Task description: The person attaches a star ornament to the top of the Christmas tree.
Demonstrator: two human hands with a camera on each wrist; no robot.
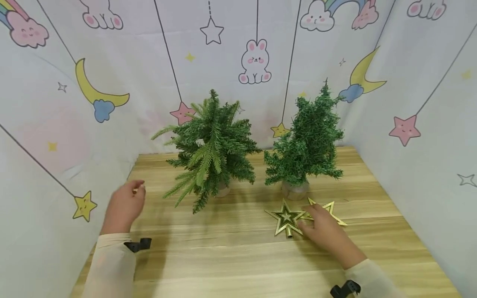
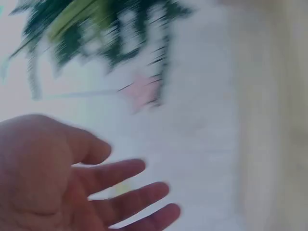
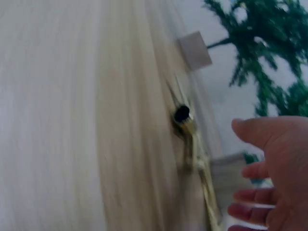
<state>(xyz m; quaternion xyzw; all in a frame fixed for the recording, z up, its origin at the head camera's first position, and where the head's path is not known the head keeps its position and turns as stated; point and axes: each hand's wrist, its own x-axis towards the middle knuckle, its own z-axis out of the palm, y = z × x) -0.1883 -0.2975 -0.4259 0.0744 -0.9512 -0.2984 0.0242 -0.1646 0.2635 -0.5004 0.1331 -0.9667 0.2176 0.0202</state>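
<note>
My right hand [image 1: 326, 229] hovers low over two gold star tree toppers, its fingers loose and holding nothing. The left star topper [image 1: 286, 217] lies flat with its short hollow socket toward me, right by my thumb. The other star topper [image 1: 331, 207] is partly covered by my fingers in the head view. Edge-on in the right wrist view, the gold pieces [image 3: 187, 127] lie beside my fingers. Off to the left, my left hand [image 1: 124, 207] hangs in the air with relaxed fingers and nothing in them. Close to it stands a bushy small artificial Christmas tree [image 1: 214, 145].
A second, denser green tree [image 1: 313, 136] stands behind the stars on a round base [image 1: 295, 190]. The wooden table [image 1: 223, 260] is bounded by white cloth walls [image 1: 238, 25] printed with bunnies, stars and moons at the back and both sides.
</note>
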